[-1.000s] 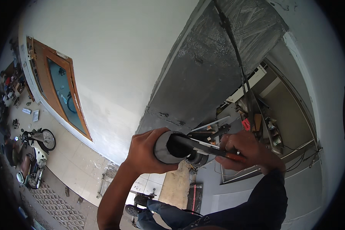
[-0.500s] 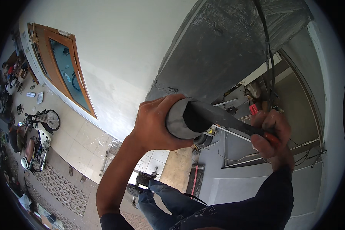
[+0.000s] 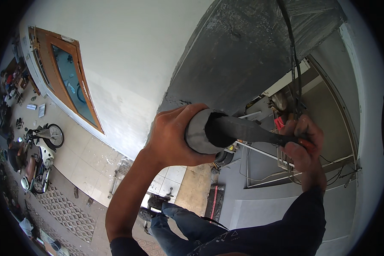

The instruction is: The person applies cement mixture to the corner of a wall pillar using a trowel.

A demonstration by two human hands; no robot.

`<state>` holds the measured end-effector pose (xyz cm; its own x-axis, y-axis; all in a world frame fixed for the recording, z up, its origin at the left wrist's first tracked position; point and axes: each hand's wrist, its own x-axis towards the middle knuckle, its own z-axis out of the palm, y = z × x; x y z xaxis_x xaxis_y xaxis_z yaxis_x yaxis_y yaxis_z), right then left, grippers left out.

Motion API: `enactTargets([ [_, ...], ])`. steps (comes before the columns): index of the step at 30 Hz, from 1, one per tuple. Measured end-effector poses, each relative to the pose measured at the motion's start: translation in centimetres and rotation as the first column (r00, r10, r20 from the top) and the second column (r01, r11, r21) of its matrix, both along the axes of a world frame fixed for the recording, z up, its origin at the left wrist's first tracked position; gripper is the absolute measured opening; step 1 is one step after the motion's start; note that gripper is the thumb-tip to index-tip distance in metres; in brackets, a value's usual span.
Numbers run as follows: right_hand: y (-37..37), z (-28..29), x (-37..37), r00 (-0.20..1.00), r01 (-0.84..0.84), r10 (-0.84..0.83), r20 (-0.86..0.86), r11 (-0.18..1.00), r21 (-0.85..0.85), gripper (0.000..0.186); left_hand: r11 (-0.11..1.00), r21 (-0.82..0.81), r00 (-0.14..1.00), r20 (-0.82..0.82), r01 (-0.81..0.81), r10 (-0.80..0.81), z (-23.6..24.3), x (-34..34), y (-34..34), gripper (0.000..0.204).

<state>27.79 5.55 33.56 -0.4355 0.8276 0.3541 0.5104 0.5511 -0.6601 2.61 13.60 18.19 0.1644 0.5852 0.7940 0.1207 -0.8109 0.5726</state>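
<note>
My left hand [image 3: 166,138] is wrapped round a grey cylindrical cup [image 3: 195,131], its dark mouth tilted to the right. In my right hand [image 3: 302,143] is a putty knife [image 3: 254,129] with a reddish handle, pinched between thumb and fingers. Its grey-smeared blade points left, and the wide end reaches into the cup's mouth. How much is inside the cup is too dark to tell. Just beyond both hands stands a wall face coated in dark grey [image 3: 243,55], next to a white wall [image 3: 128,55].
Black cables [image 3: 295,55] hang down close to my right hand. A wood-framed window [image 3: 72,79] is at the left. Far below, a motorcycle [image 3: 40,158] and a person [image 3: 15,155] are on the tiled ground. My feet [image 3: 155,205] are above pale tiles. A recess with loose wires [image 3: 337,173] lies right.
The putty knife's blade has turned and shifted slightly within the cup's mouth as my right hand rotated a little. My left hand keeps its hold on the cup. The view has shifted slightly.
</note>
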Motion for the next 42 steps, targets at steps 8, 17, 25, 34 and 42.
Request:
enactTargets([
  [8, -0.8, 2.2, 1.0, 0.976, 0.192, -0.184, -0.119, 0.980, 0.058, 0.037, 0.999, 0.018, 0.999, 0.019, 0.039, -0.039, 1.5, 1.2, 1.4, 0.081],
  [17, 1.6, 14.4, 1.4, 0.999, 0.026, -0.049, 0.010, 0.683, 0.730, 0.025, 0.994, -0.074, 0.981, 0.180, 0.083, -0.069, 2.6, 1.8, 3.5, 0.071],
  [25, 7.2, 19.9, 1.6, 0.592, -0.422, -0.687, 0.422, 0.182, 0.888, 0.027, 0.987, -0.153, 0.978, 0.192, -0.055, 0.084, -2.5, -0.7, 1.2, 0.069],
  [34, 5.7, 13.1, 1.2, 0.460, -0.560, -0.518, 0.722, 0.462, 0.688, 0.032, 0.919, -0.340, 0.959, 0.121, -0.201, 0.255, -8.2, -3.0, -2.2, 0.066],
  [42, 8.2, 20.9, -0.9, 0.595, -0.461, -0.677, 0.433, 0.154, 0.874, 0.028, 0.911, -0.328, 0.947, 0.110, -0.252, 0.301, -9.5, -2.2, -3.8, 0.069],
])
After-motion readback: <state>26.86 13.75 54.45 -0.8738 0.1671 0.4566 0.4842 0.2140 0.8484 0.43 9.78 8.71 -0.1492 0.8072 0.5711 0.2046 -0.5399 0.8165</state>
